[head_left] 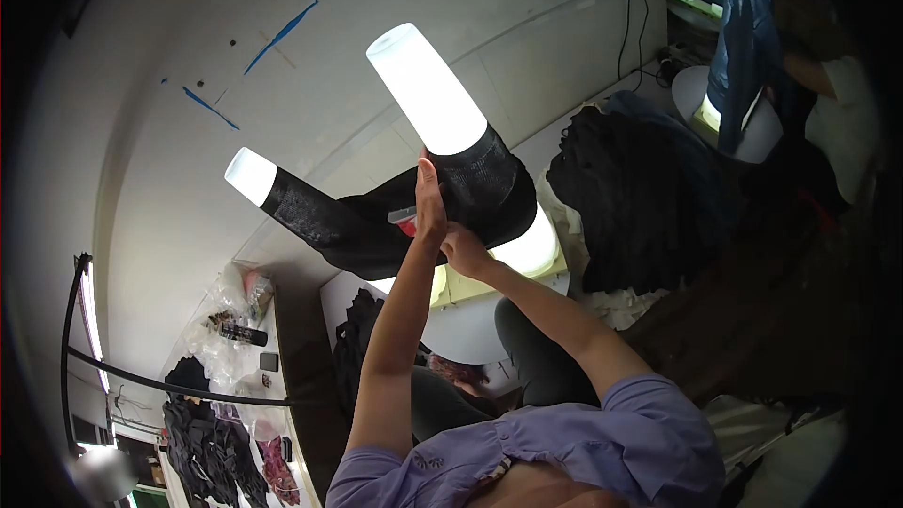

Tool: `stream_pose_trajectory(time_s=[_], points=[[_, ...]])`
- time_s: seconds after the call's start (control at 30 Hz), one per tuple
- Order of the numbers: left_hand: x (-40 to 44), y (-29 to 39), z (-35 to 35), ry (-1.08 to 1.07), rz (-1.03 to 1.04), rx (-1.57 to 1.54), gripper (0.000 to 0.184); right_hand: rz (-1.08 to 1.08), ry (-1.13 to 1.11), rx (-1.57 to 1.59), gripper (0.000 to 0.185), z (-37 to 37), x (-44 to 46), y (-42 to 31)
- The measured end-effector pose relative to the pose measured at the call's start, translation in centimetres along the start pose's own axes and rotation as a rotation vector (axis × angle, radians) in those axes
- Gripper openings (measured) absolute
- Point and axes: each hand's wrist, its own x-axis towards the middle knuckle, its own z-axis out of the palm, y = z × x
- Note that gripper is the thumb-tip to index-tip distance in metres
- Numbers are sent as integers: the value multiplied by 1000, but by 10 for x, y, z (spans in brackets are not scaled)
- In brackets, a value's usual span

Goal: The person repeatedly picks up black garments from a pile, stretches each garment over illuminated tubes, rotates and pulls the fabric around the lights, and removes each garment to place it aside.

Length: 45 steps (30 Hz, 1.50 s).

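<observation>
Black stretchy fabric (376, 226), like tights or trousers, is pulled over a form with two lit white tubes. The nearer tube (428, 89) and the farther left tube (251, 176) stick out of the fabric's ends. My left hand (430, 202) lies flat against the fabric below the nearer tube, fingers stretched upward. Just beneath it, my right hand (465, 249) has bent fingers, partly hidden behind the left wrist. A small red and pale object (404, 219) shows at the left hand's edge; its kind and which hand holds it are unclear.
A heap of dark clothes (621, 198) lies to the right. Beyond it a co-worker's arm (809, 75) is beside blue denim (743, 38) on another lit form. At left, a side table carries plastic bags (221, 339) and dark garments (212, 442). A black rod (179, 381) crosses there.
</observation>
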Motion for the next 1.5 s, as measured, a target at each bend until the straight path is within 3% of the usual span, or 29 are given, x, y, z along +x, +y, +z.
stream_pose_trajectory(time_s=[0.03, 0.1, 0.17, 0.23, 0.33, 0.37, 0.5, 0.6, 0.8, 1.0, 1.2, 1.3, 1.37, 1.43, 1.5], points=[[5, -5, 4, 16, -23, -66, 81, 7, -5, 50, 10, -29, 5, -26], [5, -3, 12, -10, -44, -210, 82, -27, 272, -15, 19, -77, 9, -42], [5, -9, 12, -37, -65, -316, 81, -114, 431, -242, 34, -126, 17, -23], [4, -7, 15, -40, -66, -327, 80, -10, 481, -220, 59, -153, 27, 9], [8, -8, 16, -125, -52, -422, 80, 285, 96, 114, 83, -150, 18, 61], [8, -6, 18, -160, -53, -455, 80, 186, 132, -66, 93, -147, 12, 59], [5, -3, 29, -99, 19, -401, 79, 165, 164, -140, 89, -149, -12, 51], [17, -19, 25, -72, -48, -601, 78, 151, 207, -232, 86, -140, -34, 52], [31, -60, 12, 84, -147, -656, 51, 124, 272, -408, 76, -122, -68, 37], [35, -76, 3, 60, -232, -693, 53, 254, 202, -454, 77, -106, -80, 32], [35, -84, 2, 31, -196, -690, 52, 196, 244, -567, 74, -105, -81, 29], [31, -92, 1, 77, -138, -489, 60, 223, 208, -554, 74, -106, -79, 29], [11, -87, -6, 83, -130, -78, 68, 225, 181, -584, 75, -107, -77, 32], [-3, -83, -41, -131, -195, 603, 67, 209, 150, -625, 77, -111, -71, 31], [-27, -71, -67, -223, -102, 1066, 68, 171, 141, -662, 78, -116, -63, 36]])
